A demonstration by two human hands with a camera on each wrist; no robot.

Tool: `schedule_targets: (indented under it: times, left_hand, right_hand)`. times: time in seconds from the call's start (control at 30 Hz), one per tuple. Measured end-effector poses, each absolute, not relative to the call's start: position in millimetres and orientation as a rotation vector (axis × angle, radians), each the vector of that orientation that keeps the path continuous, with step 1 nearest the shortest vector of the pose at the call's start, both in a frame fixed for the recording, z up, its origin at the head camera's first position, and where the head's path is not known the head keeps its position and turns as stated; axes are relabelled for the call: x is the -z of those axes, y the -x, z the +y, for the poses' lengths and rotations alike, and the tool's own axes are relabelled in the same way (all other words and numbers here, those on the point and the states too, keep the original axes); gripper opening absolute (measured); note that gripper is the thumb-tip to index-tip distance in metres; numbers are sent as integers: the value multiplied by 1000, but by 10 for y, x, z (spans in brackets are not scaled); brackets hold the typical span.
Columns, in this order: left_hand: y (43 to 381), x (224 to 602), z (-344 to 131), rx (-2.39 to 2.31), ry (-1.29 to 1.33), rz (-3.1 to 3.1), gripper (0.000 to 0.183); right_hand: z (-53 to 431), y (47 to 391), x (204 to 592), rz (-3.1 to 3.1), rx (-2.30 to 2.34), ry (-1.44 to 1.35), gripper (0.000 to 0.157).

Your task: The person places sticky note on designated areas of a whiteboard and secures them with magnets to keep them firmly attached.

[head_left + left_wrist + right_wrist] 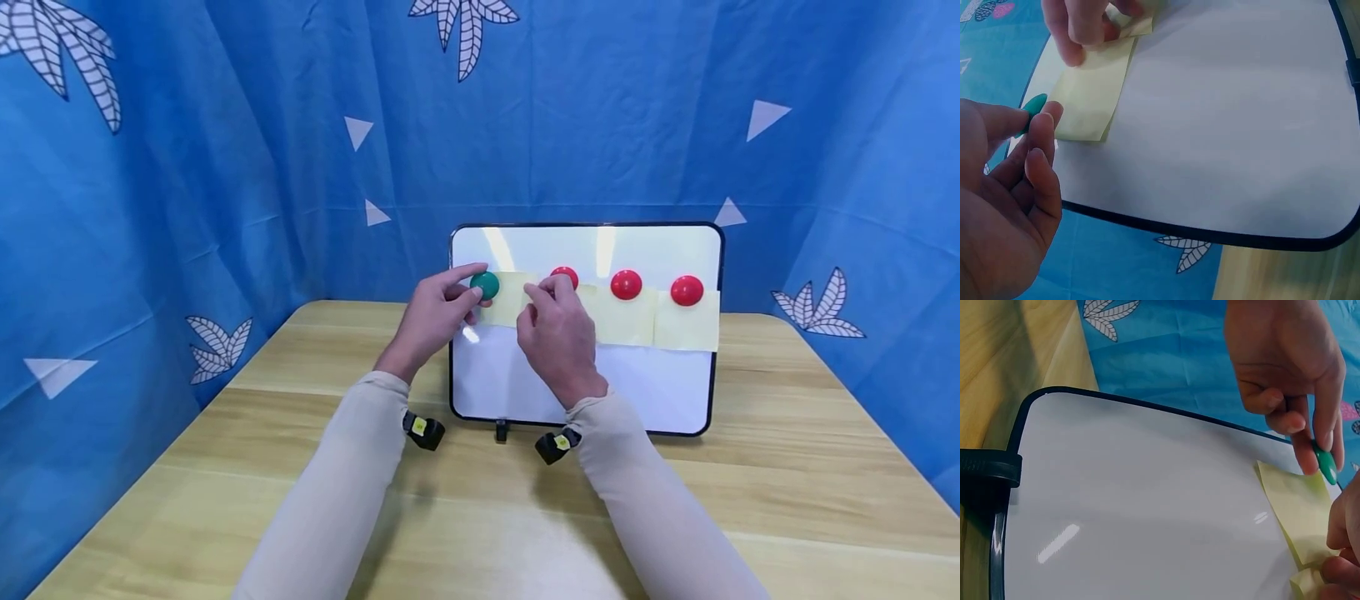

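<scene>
A whiteboard (585,375) with a black frame stands on the table, with a row of pale yellow sticky notes (626,321) across it. My left hand (438,312) pinches a round green magnet (486,286) between thumb and fingers, at the upper left edge of the leftmost sticky note (1094,94). Edge-on, the green magnet (1324,464) also shows in the right wrist view. My right hand (558,333) touches the leftmost note near its right side, thumb and index finger apart. Beyond its fingers is a red magnet (564,276), partly hidden.
Two more red magnets (626,284) sit at the tops of the notes on the right. A small black clip-like foot (501,431) is at the board's lower edge. The wooden table (480,517) meets a blue patterned curtain (600,125) behind.
</scene>
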State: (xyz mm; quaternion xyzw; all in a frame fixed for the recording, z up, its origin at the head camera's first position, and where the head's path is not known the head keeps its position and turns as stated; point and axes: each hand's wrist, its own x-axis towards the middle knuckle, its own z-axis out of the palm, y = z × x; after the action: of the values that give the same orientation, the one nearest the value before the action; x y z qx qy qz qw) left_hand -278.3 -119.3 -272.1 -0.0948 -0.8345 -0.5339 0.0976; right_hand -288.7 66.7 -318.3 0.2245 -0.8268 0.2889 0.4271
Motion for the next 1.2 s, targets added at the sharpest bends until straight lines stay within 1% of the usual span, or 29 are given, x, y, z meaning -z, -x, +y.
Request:
schedule_targets:
  times: [0.77, 1.07, 1.2]
  left_hand:
    - [2893, 2626, -976, 1345, 215, -2588, 42]
    - [2926, 2613, -897, 1269, 222, -2517, 33]
    - [2933, 2618, -853, 1164, 208, -2509, 35]
  right_hand:
    - [700, 2877, 3176, -2092, -683, -559, 41]
    - [684, 2875, 3170, -2094, -697, -556, 41]
    - [687, 2871, 3170, -2094, -694, -551, 41]
